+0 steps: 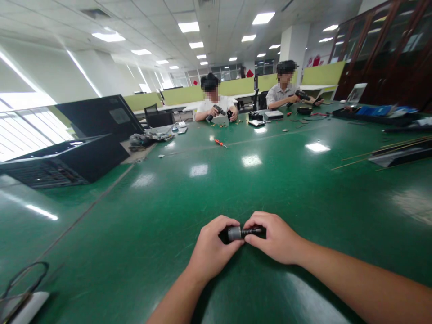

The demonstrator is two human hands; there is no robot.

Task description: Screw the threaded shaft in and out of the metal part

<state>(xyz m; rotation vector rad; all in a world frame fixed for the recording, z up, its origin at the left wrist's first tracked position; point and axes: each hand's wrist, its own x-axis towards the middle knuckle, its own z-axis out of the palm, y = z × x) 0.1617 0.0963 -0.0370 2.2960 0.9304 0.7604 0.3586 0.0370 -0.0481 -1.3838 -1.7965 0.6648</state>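
Low in the middle of the view, my left hand (pixel 214 247) curls its thumb and fingers around a small grey cylindrical part with a dark ridged shaft (pixel 235 233). The part lies level, its shaft pointing right. My right hand (pixel 278 237) is closed at the shaft, thumb and fingertips pinching near where it meets the grey body. The tips of both hands nearly meet there. The shaft's dark far end shows inside the curve of my right hand. The part's left end is dark and partly hidden by my left hand. Just beneath is the green tabletop (pixel 162 225).
A red-handled screwdriver (pixel 220 142) lies farther out. Black open casing (pixel 64 162) stands left; thin rods (pixel 374 157) and a metal channel (pixel 401 155) lie right. Across the table, two people (pixel 216 105) (pixel 285 92) hold power drills. A cable loop (pixel 29 274) is at lower left.
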